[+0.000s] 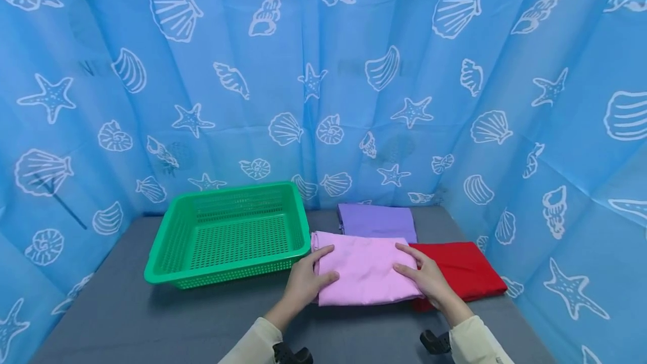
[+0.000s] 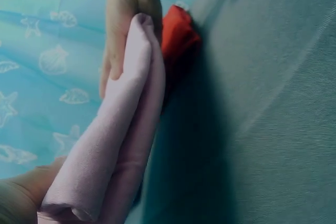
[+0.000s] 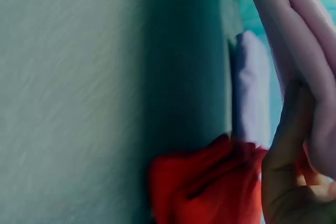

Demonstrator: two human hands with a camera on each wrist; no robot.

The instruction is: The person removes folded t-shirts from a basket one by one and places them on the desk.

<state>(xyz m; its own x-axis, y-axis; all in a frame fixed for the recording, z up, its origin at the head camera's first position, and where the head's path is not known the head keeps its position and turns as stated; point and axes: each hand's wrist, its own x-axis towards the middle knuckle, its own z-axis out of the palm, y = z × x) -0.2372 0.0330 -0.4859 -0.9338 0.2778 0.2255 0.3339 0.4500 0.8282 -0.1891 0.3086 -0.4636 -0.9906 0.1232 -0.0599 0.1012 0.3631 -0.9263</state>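
A folded pink cloth (image 1: pixel 366 271) is held level between both hands, raised over the table with a shadow under it. My left hand (image 1: pixel 305 280) grips its left edge, thumb lying on top. At the opposite edge my right hand (image 1: pixel 427 275) grips it; in the right wrist view, fingers (image 3: pixel 286 140) of that hand reach along the underside of the layers. The left wrist view shows the pink cloth (image 2: pixel 100 145) edge-on, its layers folded over. Behind it lies a folded purple cloth (image 1: pixel 376 219), partly covered in the head view. A folded red cloth (image 1: pixel 465 271) lies beside my right hand.
A green plastic basket (image 1: pixel 227 271) with perforated sides stands on the left of the grey table (image 1: pixel 126 319), its near right corner close to the pink cloth. Blue curtains (image 1: pixel 303 100) with a shell print enclose the table at the back and sides.
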